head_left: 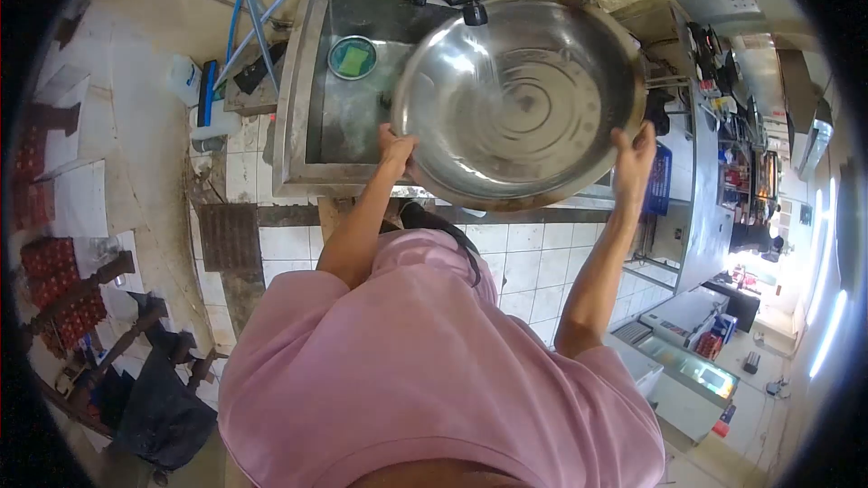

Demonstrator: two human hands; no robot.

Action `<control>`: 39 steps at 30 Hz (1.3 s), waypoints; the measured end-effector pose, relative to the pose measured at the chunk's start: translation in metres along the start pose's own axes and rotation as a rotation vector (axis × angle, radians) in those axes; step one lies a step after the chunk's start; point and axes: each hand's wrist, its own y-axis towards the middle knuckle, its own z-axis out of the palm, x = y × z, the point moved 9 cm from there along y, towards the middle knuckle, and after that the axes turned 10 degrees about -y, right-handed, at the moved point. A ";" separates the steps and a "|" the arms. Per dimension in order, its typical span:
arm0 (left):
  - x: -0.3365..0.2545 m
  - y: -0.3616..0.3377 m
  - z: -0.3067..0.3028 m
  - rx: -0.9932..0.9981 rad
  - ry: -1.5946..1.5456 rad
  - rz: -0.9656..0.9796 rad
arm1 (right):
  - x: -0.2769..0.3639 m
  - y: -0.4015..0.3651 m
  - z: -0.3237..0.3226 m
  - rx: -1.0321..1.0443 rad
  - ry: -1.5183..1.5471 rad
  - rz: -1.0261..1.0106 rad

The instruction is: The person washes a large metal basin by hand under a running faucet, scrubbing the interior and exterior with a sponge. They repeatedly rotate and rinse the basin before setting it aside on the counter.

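Note:
A large round metal basin [529,108] is tilted under the black tap [472,11], its inside facing me. What looks like a stream of water falls from the spout into it. On the basin's lower left rim my left hand [398,146] is closed, fingers curled over the edge. My right hand [635,154] grips the opposite rim, with the thumb on the inner side. Left of the basin, in the metal sink [348,126], sits a small round dish [353,57] with a green sponge [356,61] in it.
A squeegee and poles [258,36] lean at the sink's left, near a white jug [183,79]. Shelves with utensils [723,117] run along the right. A blue crate [658,179] stands below the counter at right. White tiles [533,248] cover the floor behind me.

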 end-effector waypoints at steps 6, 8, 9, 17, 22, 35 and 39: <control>-0.049 -0.016 -0.035 -0.264 0.357 0.370 | -0.211 -0.075 0.038 -0.164 0.176 0.257; -0.062 -0.024 -0.034 -0.277 0.451 0.418 | -0.224 -0.088 0.051 -0.157 0.245 0.350; -0.064 -0.024 -0.034 -0.292 0.461 0.455 | -0.216 -0.095 0.055 -0.148 0.288 0.422; -0.111 -0.058 0.001 -0.270 0.723 0.400 | -0.275 -0.091 0.094 -0.191 -0.344 0.494; -0.136 -0.078 0.067 -0.398 1.403 0.715 | -0.279 -0.062 0.104 -0.130 -0.413 0.537; 0.072 -0.040 0.218 1.058 1.662 0.875 | -0.282 -0.046 0.105 -0.076 -0.212 0.552; 0.064 -0.054 0.351 1.084 1.419 1.197 | -0.282 -0.036 0.097 -0.019 -0.149 0.571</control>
